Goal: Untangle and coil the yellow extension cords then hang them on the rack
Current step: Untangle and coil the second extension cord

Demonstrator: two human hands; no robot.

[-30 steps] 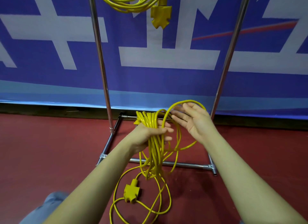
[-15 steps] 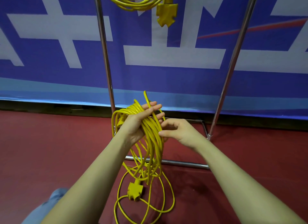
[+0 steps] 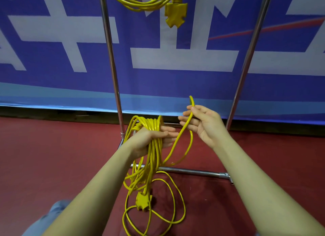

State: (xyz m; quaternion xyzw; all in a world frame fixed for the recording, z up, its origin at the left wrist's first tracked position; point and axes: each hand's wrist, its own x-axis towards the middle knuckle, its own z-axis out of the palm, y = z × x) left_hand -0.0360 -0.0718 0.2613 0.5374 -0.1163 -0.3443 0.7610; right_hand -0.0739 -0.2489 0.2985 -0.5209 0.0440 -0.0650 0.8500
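The cord [image 3: 154, 148] hangs as a bundle of long loops, its long axis running near vertical from the left hand [image 3: 149, 140] down toward the floor [image 3: 52, 156]. The top bends of the loops drape over that hand, which is held out level with fingers nearly straight and pointing right, thumb lying across the strands; the fingers do not curl round them. Below the hand the loops dangle, and the socket block [image 3: 143, 201] hangs at the bottom just above loose turns lying on the floor.

One strand leaves the bundle low down, rises slanting up and right, and passes through the right hand [image 3: 204, 125], which pinches it between thumb and fingers. Its bend pokes up just above that hand, and a second run drops back down beside the first. The right hand sits up and to the right of the left, apart from it.

The rack [image 3: 112, 63] stands behind, its base bar on the floor. A coiled cord [image 3: 140, 2] hangs at the top, its socket [image 3: 175, 14] pointing down.
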